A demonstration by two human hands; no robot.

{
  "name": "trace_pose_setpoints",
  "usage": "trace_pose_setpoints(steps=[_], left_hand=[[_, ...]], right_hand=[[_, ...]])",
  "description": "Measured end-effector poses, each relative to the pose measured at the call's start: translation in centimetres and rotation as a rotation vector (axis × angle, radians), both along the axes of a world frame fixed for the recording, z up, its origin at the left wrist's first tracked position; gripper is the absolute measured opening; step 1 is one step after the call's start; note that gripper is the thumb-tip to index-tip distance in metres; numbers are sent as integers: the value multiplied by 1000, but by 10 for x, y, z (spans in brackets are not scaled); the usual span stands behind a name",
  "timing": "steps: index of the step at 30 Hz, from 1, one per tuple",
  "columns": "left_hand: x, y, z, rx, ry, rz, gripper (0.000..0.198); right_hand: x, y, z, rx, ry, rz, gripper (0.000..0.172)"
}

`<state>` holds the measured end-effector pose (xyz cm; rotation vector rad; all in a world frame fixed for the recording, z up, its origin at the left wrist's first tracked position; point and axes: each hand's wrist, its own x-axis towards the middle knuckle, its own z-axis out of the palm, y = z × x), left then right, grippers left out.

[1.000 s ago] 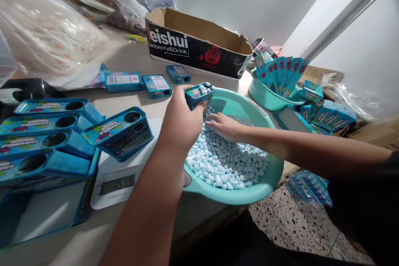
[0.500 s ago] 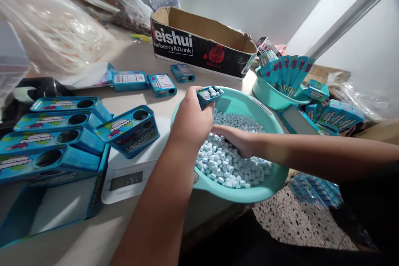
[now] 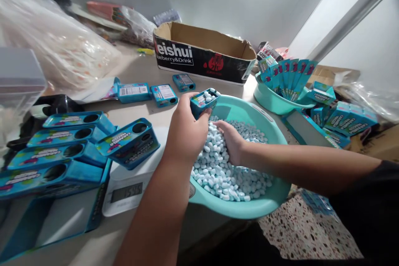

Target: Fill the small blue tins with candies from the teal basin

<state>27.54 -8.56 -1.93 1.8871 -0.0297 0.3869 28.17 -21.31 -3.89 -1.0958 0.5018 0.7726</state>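
Observation:
My left hand (image 3: 188,129) is closed around a small blue candy box (image 3: 201,106), tilted over the far left part of a turquoise basin (image 3: 276,135). White candies show in the box's open end. Inside the basin lies a heap of pale blue-white candies (image 3: 224,178). My right hand (image 3: 233,143) is cupped among them just below the box, its fingers partly buried and hidden, with candies against the palm. Left of the basin another blue box (image 3: 129,145) rests on a white digital scale (image 3: 124,205).
Several blue boxes (image 3: 65,143) with round holes lie in an open blue carton (image 3: 59,216) at left. Behind the basin stands a black cardboard box (image 3: 202,64). A smaller turquoise basin (image 3: 271,102) holding blue packs is at right. A plastic bag (image 3: 71,54) sits far left.
My right hand has drawn up and left through the candies, closer to the box. My left hand has turned the box so more of its label shows. The view has shifted slightly.

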Motion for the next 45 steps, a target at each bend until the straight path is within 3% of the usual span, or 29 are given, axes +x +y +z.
trace_pose_setpoints(steps=[7,12,18,21,35,45], left_hand=[[-4,0,3,82,55,-42,35],[-5,-2,6,140,105,-115,37],[-8,-4,2,257,68,-382,36],[-10,-4,1,263,59,-450,36],[-9,-5,0,234,66,-442,36],[-11,-5,1,247,91,-418,40]], right_hand=[[25,-14,24,211,-277,-377,17],[35,-31,49,336,-419,-492,14],[43,-43,52,247,-618,-490,13],[44,-44,51,185,-668,-484,13],[37,-38,49,28,-766,-423,20],[38,-41,47,58,-748,-432,21]])
